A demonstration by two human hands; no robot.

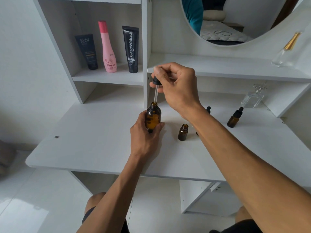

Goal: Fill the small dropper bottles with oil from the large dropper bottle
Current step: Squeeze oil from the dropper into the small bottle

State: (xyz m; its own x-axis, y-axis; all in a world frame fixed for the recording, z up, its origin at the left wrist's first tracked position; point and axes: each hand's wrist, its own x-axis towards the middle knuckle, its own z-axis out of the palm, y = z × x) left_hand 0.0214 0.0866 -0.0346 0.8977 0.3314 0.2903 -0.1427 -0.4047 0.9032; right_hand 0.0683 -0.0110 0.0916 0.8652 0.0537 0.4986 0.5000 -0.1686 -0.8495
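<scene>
While my left hand point(144, 137) wraps around the large amber bottle point(153, 117) at the middle of the frame, my right hand point(176, 86) pinches the rubber bulb and black collar of the dropper point(156, 89) just above it. The bottle stands upright on the white desk point(84, 148). Its smooth brown glass is round-shouldered with an open neck, and the thin clear glass tube dips its tip into that mouth.

I judge this to be the drawing step: oil is being taken up, or the dropper is just clearing the neck. Next I need to carry the tube right to the small open bottle point(183, 132), a stubby brown glass cylinder standing uncapped just right of centre, centre the tip over its narrow mouth, and squeeze gently.

Further right stands a capped small bottle point(234, 117) with a black dropper top. Another black top peeks out behind my right wrist.
</scene>
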